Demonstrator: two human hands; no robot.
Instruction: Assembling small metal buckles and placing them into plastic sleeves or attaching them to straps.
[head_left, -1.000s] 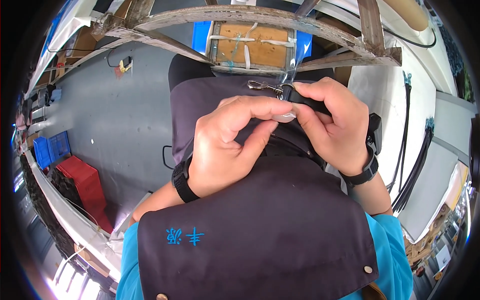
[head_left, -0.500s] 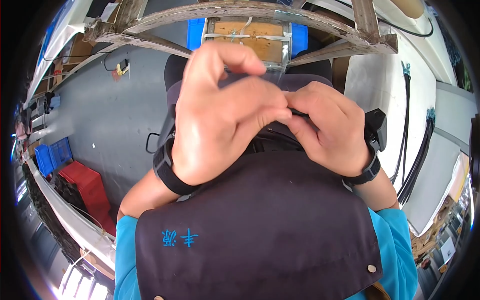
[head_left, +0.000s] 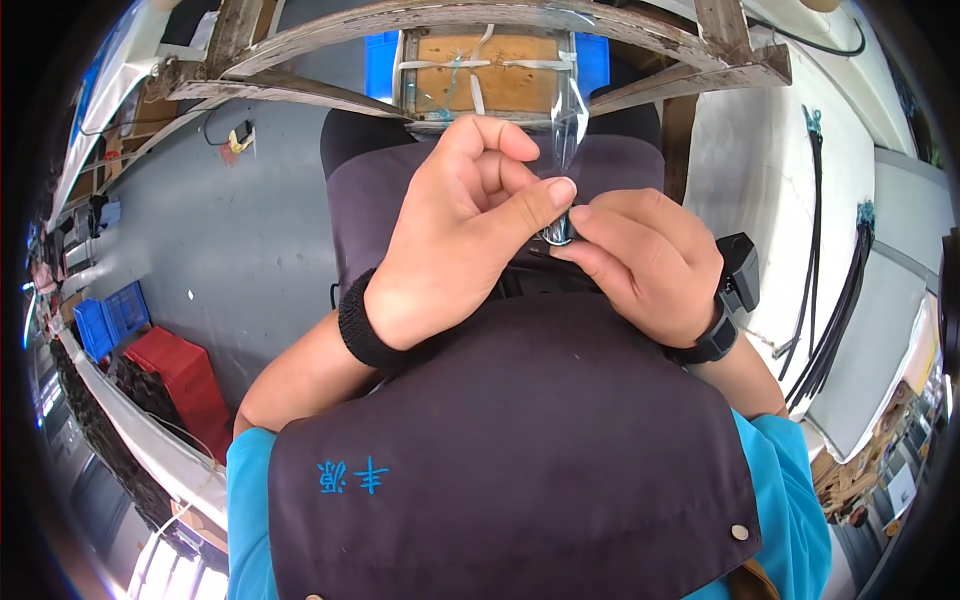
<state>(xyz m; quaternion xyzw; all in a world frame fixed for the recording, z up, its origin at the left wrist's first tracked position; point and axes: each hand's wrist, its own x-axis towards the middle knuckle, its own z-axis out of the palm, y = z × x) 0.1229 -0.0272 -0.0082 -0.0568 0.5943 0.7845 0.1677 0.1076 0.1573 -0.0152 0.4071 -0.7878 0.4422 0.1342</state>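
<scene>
A clear, shiny plastic strip [head_left: 568, 125] rises from between my hands toward the wooden frame. My left hand [head_left: 450, 235] has its fingers curled, and its thumb tip presses at the strip's lower end. Opposite it, my right hand [head_left: 650, 255] pinches a small dark piece [head_left: 558, 232] with glossy clear film and a bluish tint on it. The fingertips of both hands nearly meet there, above the dark apron [head_left: 520, 420] on my lap. Most of the dark piece is hidden by my fingers, so its kind does not show.
A worn wooden frame [head_left: 480, 35] spans the far side, with a tape-crossed wooden board [head_left: 485, 85] and a blue bin [head_left: 382, 65] beyond. Black cords [head_left: 835, 310] hang over the white surface at right. Red [head_left: 180, 380] and blue crates [head_left: 112, 315] stand at left.
My left hand has dropped slightly and turned, its thumb now against the strip. The clear strip now stands out plainly between my hands. My right hand has shifted slightly down.
</scene>
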